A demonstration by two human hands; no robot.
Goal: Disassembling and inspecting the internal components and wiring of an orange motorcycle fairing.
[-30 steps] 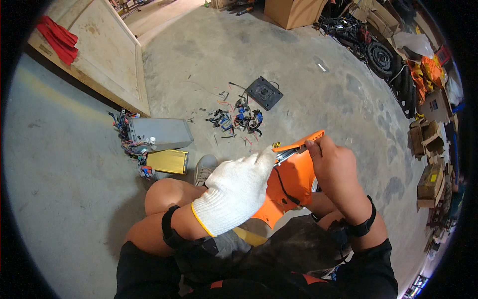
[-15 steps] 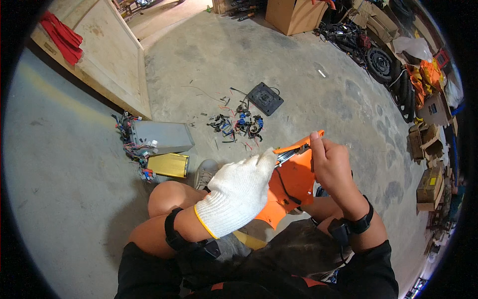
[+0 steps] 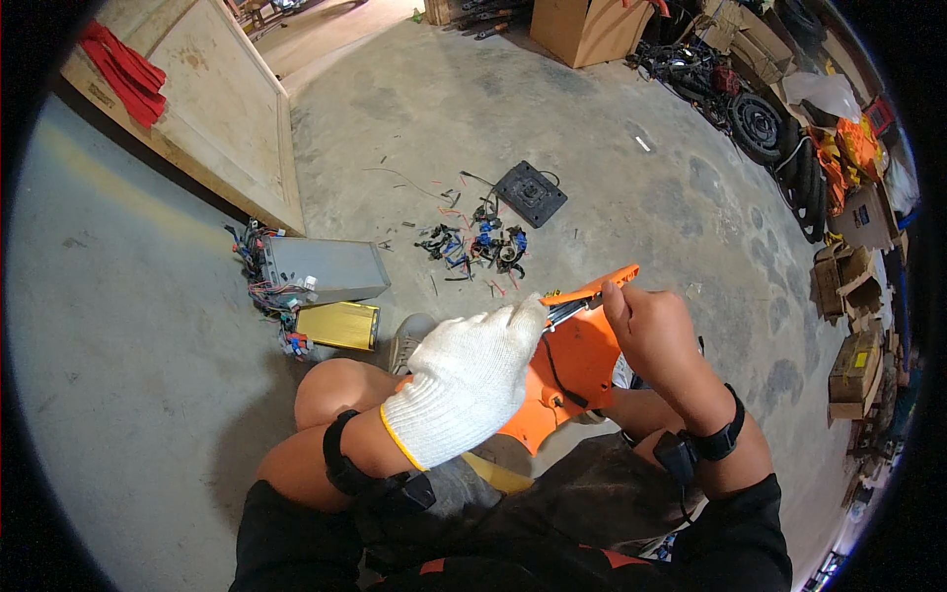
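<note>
Concrete floor, left hand and right hand gripping orange panel, right thumb lower than before

Exposure: moderate overall; concrete floor reads mid-grey. Brightest zone is the opening at upper left, pale and washed out. Soft-edged shadow on the floor beside the left knee. The white-gloved left hand is very bright, with knit texture legible at the cuff; black sleeves give up little detail. Distortion: circular fisheye field, black corners; wooden panel and right-side cartons lean toward the rim. Focus: centre fairly sharp, no obvious motion blur; small items at far right soft, hard to resolve.
</note>
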